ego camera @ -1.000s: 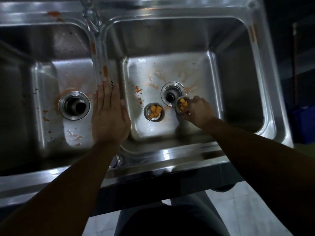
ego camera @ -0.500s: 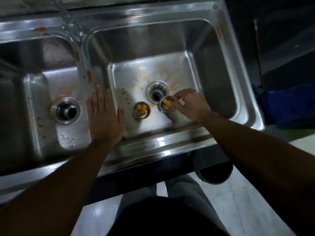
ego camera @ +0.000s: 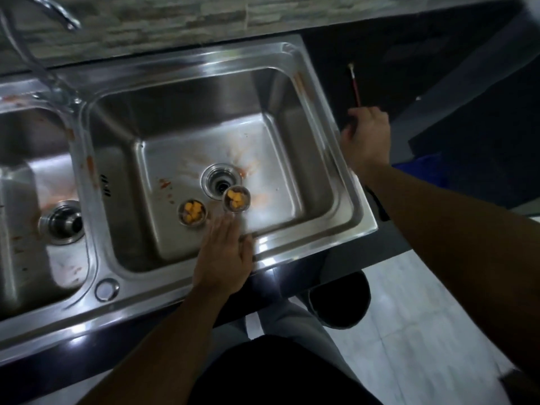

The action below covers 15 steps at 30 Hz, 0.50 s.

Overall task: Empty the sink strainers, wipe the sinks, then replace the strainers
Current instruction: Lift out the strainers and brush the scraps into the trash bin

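Two metal strainers holding orange food bits stand on the floor of the right sink (ego camera: 292, 135): one strainer (ego camera: 192, 213) to the left and the other strainer (ego camera: 236, 199) beside the open drain (ego camera: 221, 182). My left hand (ego camera: 223, 258) lies flat over the sink's front rim, fingers apart, just below the strainers and holding nothing. My right hand (ego camera: 366, 135) is past the sink's right rim, over the dark counter, curled by a thin red-handled tool (ego camera: 355, 86); whether it grips the tool I cannot tell. The left sink (ego camera: 17, 176) shows its empty drain (ego camera: 62, 222).
Orange-red smears mark both sink floors and the divider. A faucet (ego camera: 38, 54) rises at the back left. A blue bin (ego camera: 423, 171) sits at the right beyond the counter. Below the counter edge are a pale tiled floor and a dark round bin (ego camera: 342, 302).
My right hand let go of the strainer by the drain and moved out over the right rim to the counter. My left hand shifted from the divider to the right sink's front rim.
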Available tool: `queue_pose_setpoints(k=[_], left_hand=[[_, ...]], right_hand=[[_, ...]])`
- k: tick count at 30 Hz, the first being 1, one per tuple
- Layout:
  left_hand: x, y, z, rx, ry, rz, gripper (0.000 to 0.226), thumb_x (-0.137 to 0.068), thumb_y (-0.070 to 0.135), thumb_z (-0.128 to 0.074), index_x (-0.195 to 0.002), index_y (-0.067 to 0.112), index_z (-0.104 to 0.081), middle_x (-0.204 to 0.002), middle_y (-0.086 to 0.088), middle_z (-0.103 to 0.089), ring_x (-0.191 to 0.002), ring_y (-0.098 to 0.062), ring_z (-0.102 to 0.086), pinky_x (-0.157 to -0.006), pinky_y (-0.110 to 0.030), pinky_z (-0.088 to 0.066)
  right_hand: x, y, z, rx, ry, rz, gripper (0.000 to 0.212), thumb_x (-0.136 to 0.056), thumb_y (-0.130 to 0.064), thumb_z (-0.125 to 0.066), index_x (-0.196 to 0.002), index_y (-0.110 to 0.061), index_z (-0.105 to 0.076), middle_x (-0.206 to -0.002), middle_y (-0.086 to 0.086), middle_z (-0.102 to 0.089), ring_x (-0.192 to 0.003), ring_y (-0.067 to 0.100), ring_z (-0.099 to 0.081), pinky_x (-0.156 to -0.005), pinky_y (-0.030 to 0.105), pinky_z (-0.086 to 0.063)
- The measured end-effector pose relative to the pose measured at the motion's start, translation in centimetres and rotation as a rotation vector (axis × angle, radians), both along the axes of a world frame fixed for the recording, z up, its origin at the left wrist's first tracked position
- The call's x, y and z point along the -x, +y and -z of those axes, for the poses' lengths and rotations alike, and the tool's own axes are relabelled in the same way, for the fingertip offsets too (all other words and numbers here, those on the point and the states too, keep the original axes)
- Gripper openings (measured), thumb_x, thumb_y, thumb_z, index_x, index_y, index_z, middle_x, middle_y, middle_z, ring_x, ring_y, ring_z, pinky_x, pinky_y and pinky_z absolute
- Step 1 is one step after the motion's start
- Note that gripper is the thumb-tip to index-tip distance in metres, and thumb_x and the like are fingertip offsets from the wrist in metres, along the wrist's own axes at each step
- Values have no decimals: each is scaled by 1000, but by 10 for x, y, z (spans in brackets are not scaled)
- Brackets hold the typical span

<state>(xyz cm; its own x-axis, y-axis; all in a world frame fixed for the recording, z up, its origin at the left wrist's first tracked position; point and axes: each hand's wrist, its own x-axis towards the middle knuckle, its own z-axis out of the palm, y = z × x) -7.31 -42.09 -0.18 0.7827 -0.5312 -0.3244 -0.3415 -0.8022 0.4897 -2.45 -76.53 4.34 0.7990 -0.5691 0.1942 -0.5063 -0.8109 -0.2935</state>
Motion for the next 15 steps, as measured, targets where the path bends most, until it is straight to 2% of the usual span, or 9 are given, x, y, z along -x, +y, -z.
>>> queue_pose_setpoints(k=[3, 6, 10, 12, 15], left_hand=[[1, 1, 1, -7, 18, -68, 57, -104, 38, -37, -154, 11, -33, -165, -11, -26, -156, -26, -10, -129, -44, -8], [2, 1, 0, 22, -6, -74, 56, -102, 37, -35, -152, 12, -38, -162, -11, -33, -155, -25, -15, -129, -43, -7], [1, 3, 1, 35, 0, -80, 59, -98, 41, -35, -150, 13, -43, -160, -10, -36, -154, -23, -19, -128, -42, -11], [1, 4, 3, 29, 11, -91, 58, -99, 41, -34, -150, 14, -42, -160, -9, -36, -154, -24, -18, -128, -43, -14], [3, 4, 6, 24, 23, -110, 53, -103, 38, -40, -151, 16, -41, -162, -8, -34, -154, -27, -17, -126, -44, -18]], right_hand=[[-3, -23, -1, 56, 124, 20, 40, -86, -18, -51, -124, -8, -63, -119, 17, -62, -108, 37, -54, -90, 42, -47], [-9, -36, 4, 19, 225, 47, 37, -84, -16, -54, -118, -4, -63, -118, 20, -59, -109, 39, -54, -88, 44, -49], [-20, -48, 9, -126, 248, 154, 28, -83, -10, -60, -108, -1, -66, -113, 19, -59, -100, 38, -60, -80, 36, -51], [-24, -51, 7, -203, 250, 192, 25, -79, -11, -65, -102, -5, -69, -105, 16, -64, -90, 34, -64, -74, 29, -50], [-26, -44, -1, -272, 244, 192, 22, -74, -20, -70, -95, -16, -74, -95, 8, -68, -78, 23, -65, -70, 28, -52]])
